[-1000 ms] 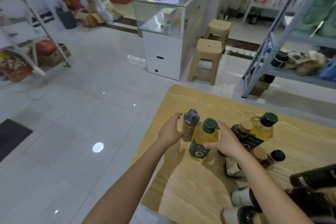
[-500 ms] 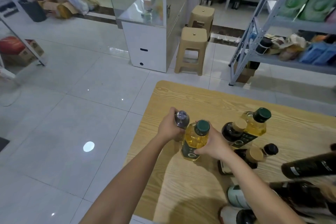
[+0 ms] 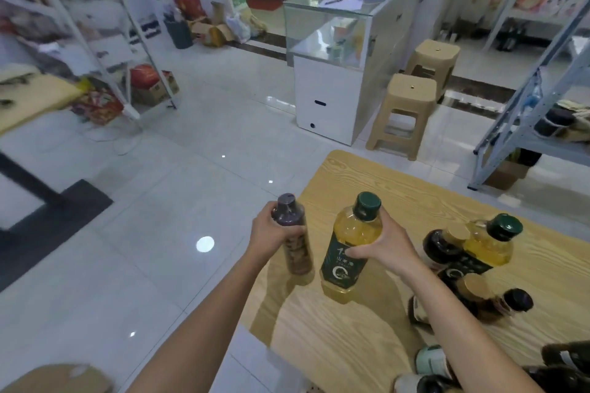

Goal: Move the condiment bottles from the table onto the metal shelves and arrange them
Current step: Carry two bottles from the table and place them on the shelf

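Note:
My left hand (image 3: 274, 233) grips a slim dark spice bottle (image 3: 295, 244) with a purple-grey cap, lifted above the left edge of the wooden table (image 3: 415, 201). My right hand (image 3: 381, 244) grips a yellow oil bottle (image 3: 349, 242) with a dark green cap and dark label, also raised off the tabletop. A second yellow oil bottle (image 3: 491, 241) stands further right beside a dark sauce bottle (image 3: 439, 244). More dark bottles (image 3: 479, 300) lie on the table near my right forearm. Metal shelves (image 3: 523, 112) stand at the right.
Two tan plastic stools (image 3: 405, 112) and a white glass-topped counter (image 3: 332, 73) stand beyond the table. Another metal rack (image 3: 127, 51) with boxes stands at the left across the tiled floor. Several dark bottles (image 3: 434, 360) lie at the bottom right.
Both hands closed round their bottles and lifted them off the table toward me. The camera tilted up and turned left.

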`<action>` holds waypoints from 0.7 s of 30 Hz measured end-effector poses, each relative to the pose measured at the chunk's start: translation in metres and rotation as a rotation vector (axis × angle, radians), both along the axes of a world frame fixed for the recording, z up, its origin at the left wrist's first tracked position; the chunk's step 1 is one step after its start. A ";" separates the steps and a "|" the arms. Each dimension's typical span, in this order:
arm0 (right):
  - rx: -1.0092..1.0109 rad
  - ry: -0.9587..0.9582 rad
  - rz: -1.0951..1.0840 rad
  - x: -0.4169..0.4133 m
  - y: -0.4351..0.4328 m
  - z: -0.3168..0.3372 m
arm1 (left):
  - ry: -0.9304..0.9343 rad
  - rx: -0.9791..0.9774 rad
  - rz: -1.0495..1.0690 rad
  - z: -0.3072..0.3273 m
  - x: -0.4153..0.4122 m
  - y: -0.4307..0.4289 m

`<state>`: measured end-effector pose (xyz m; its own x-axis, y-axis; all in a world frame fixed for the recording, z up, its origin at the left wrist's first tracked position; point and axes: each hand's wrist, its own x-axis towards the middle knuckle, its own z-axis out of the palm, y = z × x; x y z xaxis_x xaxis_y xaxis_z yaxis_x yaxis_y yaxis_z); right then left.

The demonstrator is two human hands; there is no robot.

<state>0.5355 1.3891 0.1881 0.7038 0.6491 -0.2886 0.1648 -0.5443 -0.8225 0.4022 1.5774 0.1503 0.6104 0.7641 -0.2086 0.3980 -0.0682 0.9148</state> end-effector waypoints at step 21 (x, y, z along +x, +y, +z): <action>0.644 0.267 0.968 -0.252 -0.059 0.137 | -0.282 0.424 1.079 0.203 -0.330 -0.296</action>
